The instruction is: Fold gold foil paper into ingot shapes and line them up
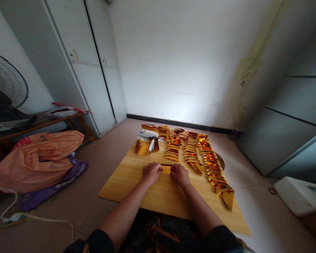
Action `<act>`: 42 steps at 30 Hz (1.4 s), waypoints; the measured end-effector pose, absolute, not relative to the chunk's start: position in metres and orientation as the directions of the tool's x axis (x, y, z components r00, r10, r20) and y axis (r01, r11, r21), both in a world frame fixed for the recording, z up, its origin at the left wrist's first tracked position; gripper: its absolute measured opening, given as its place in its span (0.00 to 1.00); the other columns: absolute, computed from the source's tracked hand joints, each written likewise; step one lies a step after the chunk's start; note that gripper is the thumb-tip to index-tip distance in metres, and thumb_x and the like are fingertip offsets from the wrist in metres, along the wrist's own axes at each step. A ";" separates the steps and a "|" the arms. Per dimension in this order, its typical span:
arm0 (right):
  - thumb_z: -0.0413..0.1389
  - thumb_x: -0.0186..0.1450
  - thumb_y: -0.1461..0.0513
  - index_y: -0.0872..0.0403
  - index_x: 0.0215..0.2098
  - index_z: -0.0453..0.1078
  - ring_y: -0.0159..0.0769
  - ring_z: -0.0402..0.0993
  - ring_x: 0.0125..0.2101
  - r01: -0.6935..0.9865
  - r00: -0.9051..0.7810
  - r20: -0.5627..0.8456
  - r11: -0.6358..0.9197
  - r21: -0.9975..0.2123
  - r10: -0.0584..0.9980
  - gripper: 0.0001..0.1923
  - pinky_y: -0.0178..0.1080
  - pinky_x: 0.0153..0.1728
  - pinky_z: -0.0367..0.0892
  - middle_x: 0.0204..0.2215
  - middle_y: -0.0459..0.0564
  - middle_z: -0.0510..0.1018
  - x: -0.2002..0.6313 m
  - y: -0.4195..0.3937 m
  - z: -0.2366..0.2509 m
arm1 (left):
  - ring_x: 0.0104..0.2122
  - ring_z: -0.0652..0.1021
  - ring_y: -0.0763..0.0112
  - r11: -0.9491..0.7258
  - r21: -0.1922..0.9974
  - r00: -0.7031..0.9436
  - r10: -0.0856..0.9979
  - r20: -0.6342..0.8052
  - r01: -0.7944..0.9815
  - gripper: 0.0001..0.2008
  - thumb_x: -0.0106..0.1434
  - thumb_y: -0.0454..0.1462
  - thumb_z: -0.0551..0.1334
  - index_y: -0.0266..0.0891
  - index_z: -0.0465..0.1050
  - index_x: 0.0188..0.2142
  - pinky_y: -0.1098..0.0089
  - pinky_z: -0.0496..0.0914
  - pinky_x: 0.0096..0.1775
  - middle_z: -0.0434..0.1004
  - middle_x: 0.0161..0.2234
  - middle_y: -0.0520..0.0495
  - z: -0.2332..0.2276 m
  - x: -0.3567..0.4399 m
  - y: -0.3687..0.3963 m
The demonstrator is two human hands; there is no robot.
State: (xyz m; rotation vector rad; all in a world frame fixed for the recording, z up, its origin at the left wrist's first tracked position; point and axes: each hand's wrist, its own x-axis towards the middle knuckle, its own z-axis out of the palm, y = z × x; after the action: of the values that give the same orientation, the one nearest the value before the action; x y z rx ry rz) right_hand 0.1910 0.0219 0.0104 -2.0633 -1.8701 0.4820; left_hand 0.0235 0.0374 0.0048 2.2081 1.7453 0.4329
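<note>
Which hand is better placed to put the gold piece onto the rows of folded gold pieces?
Probably the right hand. Both hands press the gold paper piece on the wooden board, but the rows of folded gold pieces lie on the right side, away from the left hand.

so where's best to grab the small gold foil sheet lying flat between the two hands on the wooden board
Probably by its two short ends, pinched from either side: the small gold foil sheet lies flat on the wooden board, with the left hand and right hand already pressing at each end.
</note>
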 end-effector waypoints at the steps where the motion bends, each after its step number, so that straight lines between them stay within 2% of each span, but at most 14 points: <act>1: 0.53 0.55 0.66 0.50 0.34 0.72 0.35 0.70 0.38 0.885 0.090 -0.044 -0.100 -0.456 0.995 0.10 0.34 0.34 0.53 0.36 0.46 0.77 0.192 0.022 0.010 | 0.43 0.73 0.67 -0.229 0.415 0.231 0.972 0.046 0.880 0.09 0.59 0.32 0.58 0.46 0.75 0.35 0.67 0.61 0.43 0.78 0.40 0.52 0.004 0.022 0.038; 5: 0.51 0.55 0.69 0.50 0.33 0.73 0.34 0.71 0.36 0.871 0.082 -0.039 -0.091 -0.482 0.996 0.12 0.33 0.33 0.55 0.36 0.46 0.78 0.196 0.025 0.007 | 0.43 0.73 0.67 -0.255 0.452 0.263 0.964 0.047 0.855 0.12 0.58 0.29 0.56 0.46 0.75 0.35 0.67 0.62 0.44 0.78 0.40 0.53 0.000 0.018 0.042; 10: 0.51 0.58 0.68 0.51 0.31 0.74 0.33 0.72 0.34 0.857 0.057 -0.021 -0.060 -0.512 0.998 0.11 0.32 0.33 0.56 0.34 0.47 0.78 0.202 0.030 -0.001 | 0.43 0.73 0.68 -0.285 0.468 0.293 0.954 0.057 0.837 0.13 0.59 0.28 0.55 0.45 0.75 0.36 0.68 0.63 0.44 0.77 0.40 0.52 -0.004 0.014 0.044; 14: 0.50 0.59 0.70 0.52 0.33 0.74 0.32 0.71 0.34 0.861 0.055 0.009 -0.043 -0.507 0.998 0.12 0.31 0.33 0.57 0.33 0.47 0.77 0.205 0.032 -0.006 | 0.42 0.73 0.68 -0.302 0.470 0.307 0.949 0.068 0.829 0.14 0.58 0.27 0.55 0.45 0.75 0.36 0.68 0.63 0.44 0.77 0.39 0.52 -0.002 0.014 0.044; 17: 0.51 0.58 0.70 0.52 0.36 0.74 0.31 0.71 0.33 0.879 0.067 0.028 -0.046 -0.475 0.997 0.13 0.31 0.32 0.58 0.36 0.49 0.75 0.205 0.032 -0.007 | 0.41 0.73 0.67 -0.294 0.439 0.299 0.952 0.060 0.849 0.15 0.57 0.27 0.55 0.44 0.74 0.38 0.69 0.63 0.42 0.76 0.38 0.50 -0.001 0.015 0.044; 20: 0.52 0.59 0.68 0.51 0.37 0.75 0.31 0.71 0.32 0.890 0.054 0.048 -0.026 -0.456 0.997 0.12 0.31 0.32 0.59 0.39 0.49 0.73 0.204 0.029 -0.007 | 0.44 0.72 0.66 -0.302 0.415 0.295 0.952 0.084 0.858 0.14 0.56 0.30 0.58 0.44 0.74 0.41 0.68 0.63 0.43 0.74 0.42 0.48 -0.001 0.015 0.042; 28: 0.50 0.54 0.73 0.53 0.26 0.72 0.29 0.70 0.33 0.804 0.026 0.206 0.102 -0.586 0.978 0.13 0.30 0.36 0.62 0.36 0.47 0.71 0.206 0.018 -0.011 | 0.43 0.73 0.67 -0.337 0.453 0.301 0.942 0.152 0.825 0.11 0.55 0.29 0.59 0.44 0.75 0.35 0.68 0.63 0.43 0.75 0.39 0.51 -0.004 0.015 0.033; 32: 0.50 0.53 0.74 0.53 0.24 0.72 0.30 0.70 0.34 0.774 -0.010 0.239 0.159 -0.613 0.971 0.13 0.30 0.37 0.64 0.37 0.49 0.72 0.209 0.012 -0.012 | 0.44 0.73 0.65 -0.407 0.452 0.357 0.914 0.194 0.794 0.06 0.54 0.34 0.62 0.44 0.77 0.31 0.66 0.63 0.45 0.76 0.39 0.50 -0.001 0.011 0.030; 33: 0.50 0.52 0.74 0.53 0.24 0.73 0.31 0.71 0.34 0.771 -0.021 0.241 0.169 -0.614 0.970 0.13 0.31 0.38 0.64 0.38 0.49 0.72 0.210 0.010 -0.011 | 0.43 0.73 0.65 -0.419 0.455 0.366 0.908 0.205 0.786 0.05 0.56 0.36 0.62 0.43 0.77 0.30 0.66 0.63 0.45 0.77 0.38 0.50 -0.001 0.010 0.029; 35: 0.51 0.52 0.73 0.53 0.24 0.73 0.32 0.71 0.37 0.771 -0.041 0.240 0.184 -0.609 0.970 0.13 0.32 0.41 0.64 0.41 0.50 0.72 0.211 0.006 -0.009 | 0.41 0.74 0.66 -0.424 0.461 0.363 0.905 0.219 0.780 0.09 0.60 0.40 0.59 0.42 0.77 0.29 0.66 0.63 0.45 0.77 0.37 0.49 0.000 0.009 0.029; 37: 0.51 0.51 0.73 0.53 0.24 0.73 0.35 0.70 0.42 0.778 -0.071 0.230 0.199 -0.597 0.971 0.13 0.34 0.45 0.64 0.44 0.51 0.72 0.211 0.003 -0.007 | 0.40 0.74 0.67 -0.404 0.464 0.338 0.914 0.222 0.788 0.11 0.61 0.40 0.58 0.41 0.77 0.28 0.66 0.64 0.44 0.77 0.35 0.48 -0.001 0.009 0.029; 42: 0.52 0.51 0.72 0.53 0.25 0.73 0.38 0.68 0.47 0.740 -0.117 0.197 0.218 -0.636 0.973 0.11 0.37 0.49 0.62 0.48 0.52 0.71 0.215 0.000 -0.004 | 0.41 0.73 0.67 -0.365 0.480 0.296 0.930 0.216 0.798 0.02 0.54 0.36 0.65 0.42 0.76 0.26 0.67 0.63 0.43 0.76 0.36 0.51 -0.004 0.011 0.027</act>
State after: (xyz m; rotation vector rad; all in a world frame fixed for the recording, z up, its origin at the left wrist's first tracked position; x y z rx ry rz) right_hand 0.2145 0.0000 -0.0042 -1.5777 -1.9164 0.5202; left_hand 0.0115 0.0275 -0.0039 2.2867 1.5735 0.6746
